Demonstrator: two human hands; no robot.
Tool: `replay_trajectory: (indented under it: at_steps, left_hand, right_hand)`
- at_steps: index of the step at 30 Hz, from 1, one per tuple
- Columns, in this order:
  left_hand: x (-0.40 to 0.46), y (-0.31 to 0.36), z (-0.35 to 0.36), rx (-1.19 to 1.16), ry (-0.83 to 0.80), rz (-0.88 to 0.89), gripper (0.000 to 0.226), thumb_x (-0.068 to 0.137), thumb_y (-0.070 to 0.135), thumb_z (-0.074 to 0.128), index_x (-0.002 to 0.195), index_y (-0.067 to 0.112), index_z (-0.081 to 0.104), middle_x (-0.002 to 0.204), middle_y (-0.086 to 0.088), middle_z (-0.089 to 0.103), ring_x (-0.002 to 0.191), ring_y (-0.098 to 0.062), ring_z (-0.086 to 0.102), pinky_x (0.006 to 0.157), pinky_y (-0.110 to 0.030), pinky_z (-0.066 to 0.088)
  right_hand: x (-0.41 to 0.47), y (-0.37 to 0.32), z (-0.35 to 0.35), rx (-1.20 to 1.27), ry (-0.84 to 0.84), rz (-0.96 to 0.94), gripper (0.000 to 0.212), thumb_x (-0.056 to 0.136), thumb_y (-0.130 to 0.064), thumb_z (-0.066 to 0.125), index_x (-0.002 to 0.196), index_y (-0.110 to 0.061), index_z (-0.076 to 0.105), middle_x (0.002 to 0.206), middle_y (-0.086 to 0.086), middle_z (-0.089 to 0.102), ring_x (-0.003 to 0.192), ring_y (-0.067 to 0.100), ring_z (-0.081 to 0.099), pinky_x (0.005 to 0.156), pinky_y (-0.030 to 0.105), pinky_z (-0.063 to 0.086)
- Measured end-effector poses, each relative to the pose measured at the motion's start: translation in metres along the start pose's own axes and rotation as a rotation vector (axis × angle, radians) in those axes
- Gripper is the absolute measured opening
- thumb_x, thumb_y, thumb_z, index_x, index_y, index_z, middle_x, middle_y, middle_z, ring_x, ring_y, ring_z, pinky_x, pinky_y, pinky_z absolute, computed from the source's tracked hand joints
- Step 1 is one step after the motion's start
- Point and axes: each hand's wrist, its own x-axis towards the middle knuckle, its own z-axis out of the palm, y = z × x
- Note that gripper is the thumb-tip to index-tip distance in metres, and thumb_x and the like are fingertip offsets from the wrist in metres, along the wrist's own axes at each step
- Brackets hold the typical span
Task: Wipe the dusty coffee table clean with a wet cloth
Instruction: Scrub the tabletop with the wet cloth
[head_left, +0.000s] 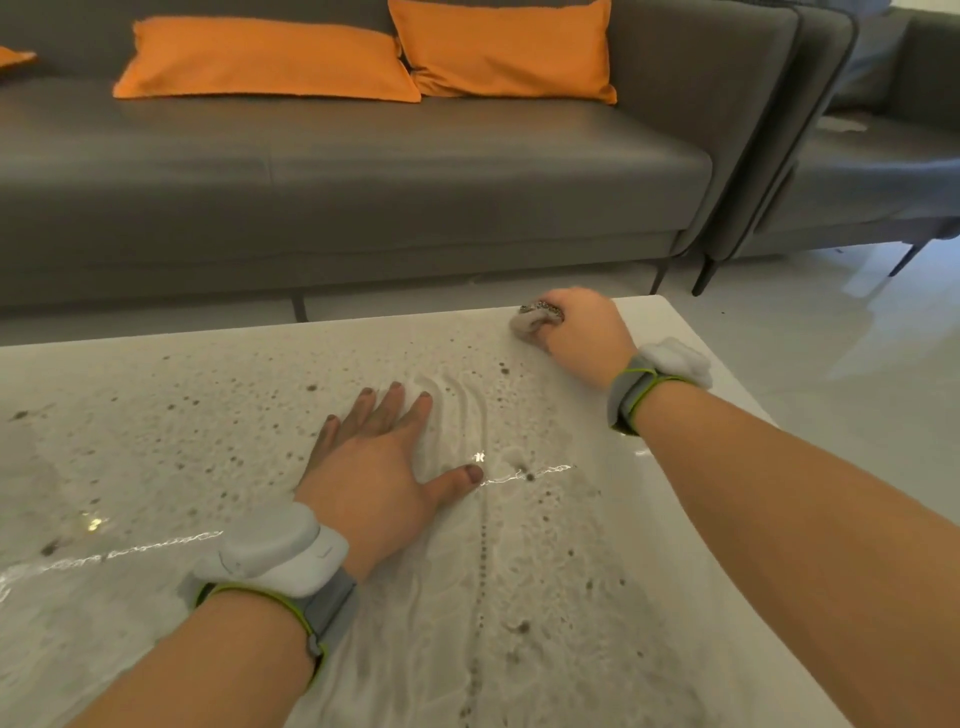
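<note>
— Head view: where is the cloth (535, 318)?
— Bunched in the right hand (579, 332), whose fingers curl round it, pressed on the coffee table (156, 415) near its far right corner.
— And the left hand (374, 467)?
— Flat on the dusty, speckled top, fingers straight and spread, beside curved wipe streaks. A grey sofa (363, 171) with orange cushions (260, 60) stands beyond.

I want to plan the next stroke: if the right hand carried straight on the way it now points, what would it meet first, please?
Probably nothing on the coffee table: the right hand, gripping the cloth, is almost at the far edge. Beyond it lies open floor, then the grey sofa; depth is unclear.
</note>
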Motion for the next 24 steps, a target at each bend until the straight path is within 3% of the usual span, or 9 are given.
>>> replay_trajectory:
  at_steps: [3, 5, 7, 10, 13, 16, 18, 20, 24]
  left_hand:
    - [-0.003, 0.003, 0.000, -0.001, 0.013, 0.005, 0.102, 0.063, 0.091, 0.016, 0.150, 0.041, -0.001, 0.160, 0.012, -0.007, 0.147, -0.011, -0.012, 0.119, -0.038, -0.005]
    - [-0.003, 0.002, 0.001, 0.002, 0.021, 0.006, 0.100, 0.065, 0.091, 0.016, 0.150, 0.042, -0.002, 0.160, 0.013, -0.008, 0.147, -0.011, -0.013, 0.118, -0.038, -0.007]
    - [-0.001, 0.001, 0.003, 0.004, 0.025, 0.006, 0.100, 0.065, 0.091, 0.016, 0.149, 0.042, -0.003, 0.160, 0.013, -0.009, 0.146, -0.010, -0.014, 0.118, -0.038, -0.007]
    - [-0.002, 0.001, 0.002, 0.007, 0.015, 0.010, 0.100, 0.066, 0.091, 0.017, 0.150, 0.041, -0.004, 0.160, 0.013, -0.010, 0.146, -0.011, -0.015, 0.119, -0.039, -0.007]
    - [-0.002, 0.001, 0.001, 0.012, 0.005, 0.006, 0.098, 0.069, 0.089, 0.020, 0.150, 0.040, -0.005, 0.160, 0.012, -0.011, 0.147, -0.012, -0.015, 0.119, -0.040, -0.006]
    - [-0.002, 0.002, 0.000, 0.011, 0.000, 0.007, 0.097, 0.070, 0.089, 0.021, 0.150, 0.040, -0.005, 0.160, 0.012, -0.012, 0.146, -0.012, -0.016, 0.120, -0.040, -0.006]
    - [-0.002, 0.002, 0.001, 0.001, 0.008, 0.005, 0.098, 0.069, 0.090, 0.019, 0.150, 0.040, -0.006, 0.160, 0.013, -0.012, 0.146, -0.011, -0.016, 0.119, -0.040, -0.007]
    - [-0.002, 0.001, 0.002, -0.003, 0.016, 0.008, 0.098, 0.068, 0.090, 0.019, 0.149, 0.041, -0.005, 0.160, 0.013, -0.011, 0.146, -0.011, -0.016, 0.119, -0.040, -0.007]
    - [-0.002, 0.001, 0.002, -0.005, 0.019, 0.010, 0.096, 0.070, 0.089, 0.021, 0.149, 0.041, -0.004, 0.160, 0.014, -0.010, 0.146, -0.011, -0.016, 0.119, -0.039, -0.008]
  right_hand:
    - [0.010, 0.009, -0.014, 0.256, 0.090, 0.178, 0.024, 0.080, -0.017, 0.063, 0.102, -0.015, 0.073, 0.100, 0.010, 0.073, 0.098, 0.031, 0.066, 0.086, 0.043, 0.054]
    - [0.017, 0.025, -0.019, 0.124, 0.248, 0.344, 0.028, 0.083, -0.017, 0.056, 0.106, -0.012, 0.071, 0.109, 0.014, 0.070, 0.104, 0.035, 0.062, 0.089, 0.040, 0.052]
    - [0.019, 0.032, -0.014, -0.061, 0.280, 0.447, 0.031, 0.087, -0.017, 0.050, 0.112, -0.010, 0.067, 0.118, 0.018, 0.063, 0.109, 0.038, 0.057, 0.088, 0.037, 0.046]
    - [0.017, 0.015, 0.004, -0.148, 0.189, 0.256, 0.030, 0.089, -0.017, 0.051, 0.115, -0.013, 0.066, 0.118, 0.017, 0.060, 0.109, 0.037, 0.056, 0.086, 0.037, 0.045]
    - [0.017, -0.009, 0.011, 0.000, 0.056, 0.059, 0.026, 0.086, -0.024, 0.060, 0.110, -0.022, 0.071, 0.110, 0.008, 0.069, 0.105, 0.030, 0.061, 0.087, 0.034, 0.050]
    - [0.025, -0.005, 0.001, 0.192, 0.146, 0.196, 0.027, 0.082, -0.021, 0.062, 0.106, -0.020, 0.073, 0.104, 0.005, 0.073, 0.102, 0.027, 0.065, 0.089, 0.037, 0.053]
    - [0.032, 0.010, -0.005, 0.063, 0.279, 0.344, 0.026, 0.084, -0.017, 0.056, 0.106, -0.017, 0.071, 0.109, 0.010, 0.071, 0.106, 0.032, 0.061, 0.089, 0.035, 0.050]
    - [0.035, 0.016, -0.003, -0.091, 0.287, 0.429, 0.026, 0.085, -0.013, 0.051, 0.103, -0.010, 0.069, 0.109, 0.016, 0.068, 0.105, 0.038, 0.058, 0.085, 0.037, 0.047]
    - [0.032, -0.020, 0.018, -0.122, 0.122, 0.153, 0.028, 0.085, -0.015, 0.054, 0.108, -0.016, 0.070, 0.110, 0.013, 0.069, 0.107, 0.037, 0.060, 0.086, 0.037, 0.049]
